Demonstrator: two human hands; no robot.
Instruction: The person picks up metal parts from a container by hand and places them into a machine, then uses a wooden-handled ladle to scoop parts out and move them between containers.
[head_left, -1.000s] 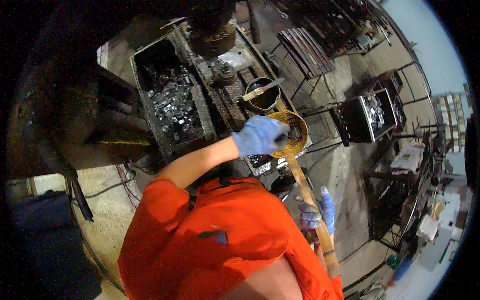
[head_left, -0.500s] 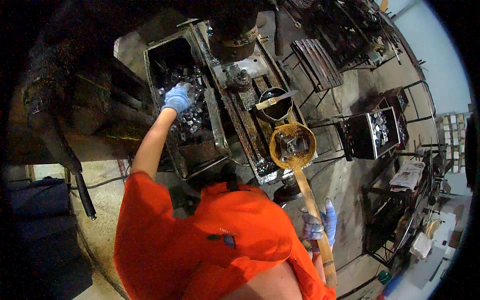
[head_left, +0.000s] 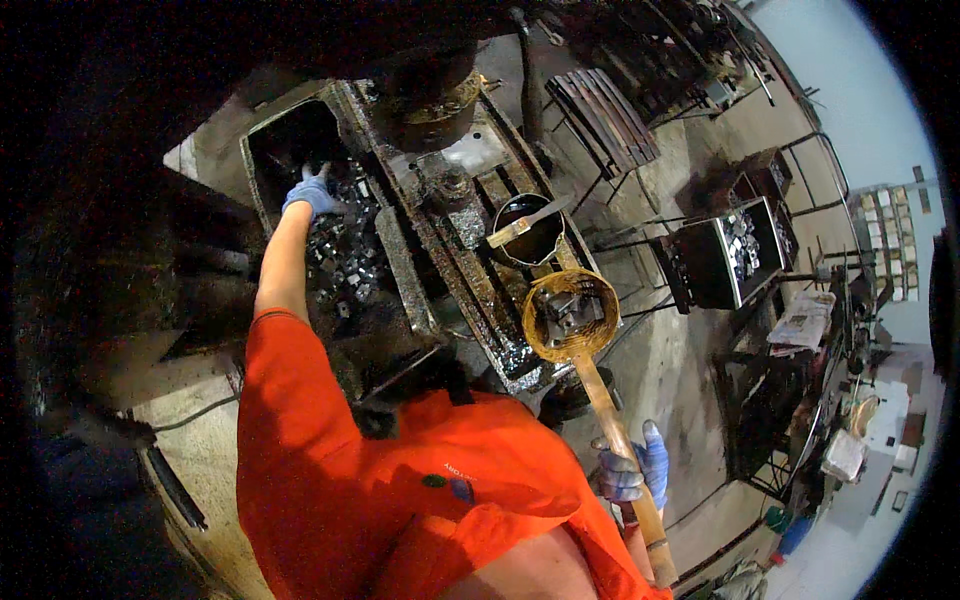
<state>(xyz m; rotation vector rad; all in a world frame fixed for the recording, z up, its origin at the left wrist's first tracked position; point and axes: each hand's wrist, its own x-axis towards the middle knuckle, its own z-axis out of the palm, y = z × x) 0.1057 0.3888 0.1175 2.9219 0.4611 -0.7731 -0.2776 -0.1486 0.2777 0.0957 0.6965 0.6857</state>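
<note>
My gloved left hand [head_left: 314, 194] reaches into a dark metal bin, over a heap of small metal pieces [head_left: 345, 262]. Its fingers are spread, and I see nothing held in them. With my gloved right hand [head_left: 632, 470] I grip the long wooden handle of a round, yellowish wire-mesh scoop [head_left: 612, 340]. Several metal pieces [head_left: 572, 314] lie inside the scoop's basket, which is above the near end of an oily metal bench. Just beyond the basket stands a round pot of dark liquid [head_left: 535, 243], with a wooden-handled brush [head_left: 520, 226] across its rim.
Beside the bin runs the oily, slatted bench [head_left: 425, 225], with machine parts at its far end. A slatted stand [head_left: 604, 118] is beyond it. To the right, an open box [head_left: 742, 245] holds more metal pieces, near a rack with papers [head_left: 803, 322].
My left hand's fingers have spread apart over the heap, where before they were bunched among the pieces. The whole view has shifted. My right hand still grips the scoop.
</note>
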